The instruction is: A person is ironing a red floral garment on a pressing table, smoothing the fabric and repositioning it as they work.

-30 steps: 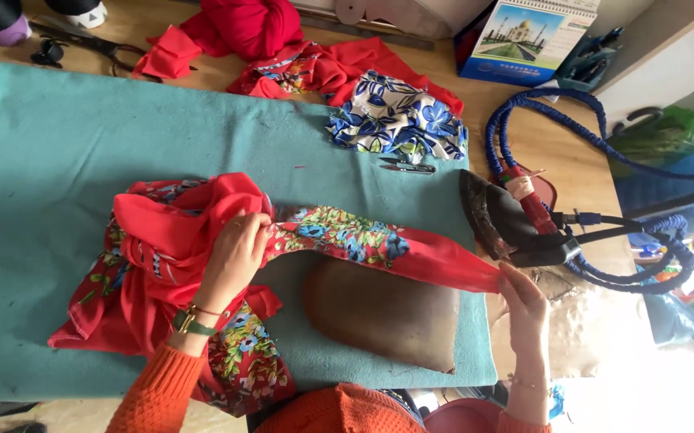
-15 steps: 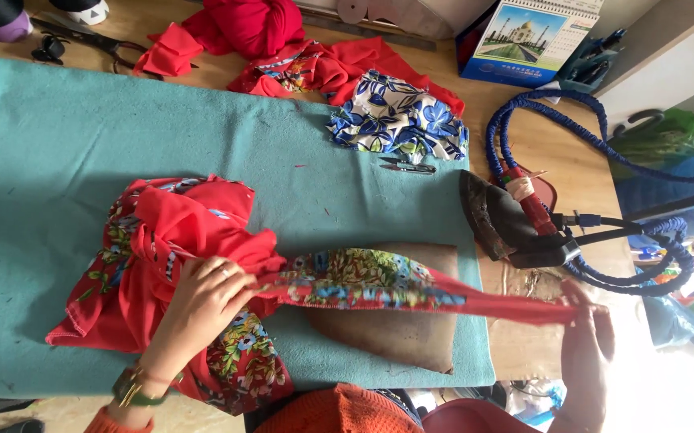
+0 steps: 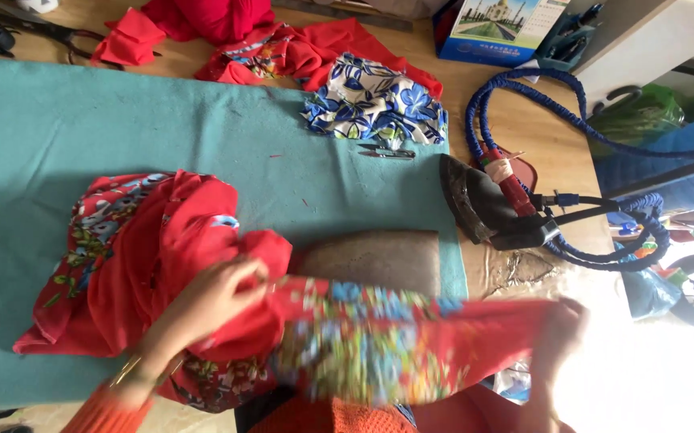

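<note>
Our left hand [image 3: 211, 301] pinches the red floral cloth [image 3: 379, 341] at its bunched end; our right hand [image 3: 559, 329], blurred, seems closed on the far end. Between our grips the cloth stretches sideways over the brown pad [image 3: 375, 261], with the iron [image 3: 487, 204] beyond the right hand.

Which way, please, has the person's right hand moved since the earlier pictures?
Yes: the right hand has moved right, pulling the red cloth past the iron, beyond the green mat's edge.
</note>
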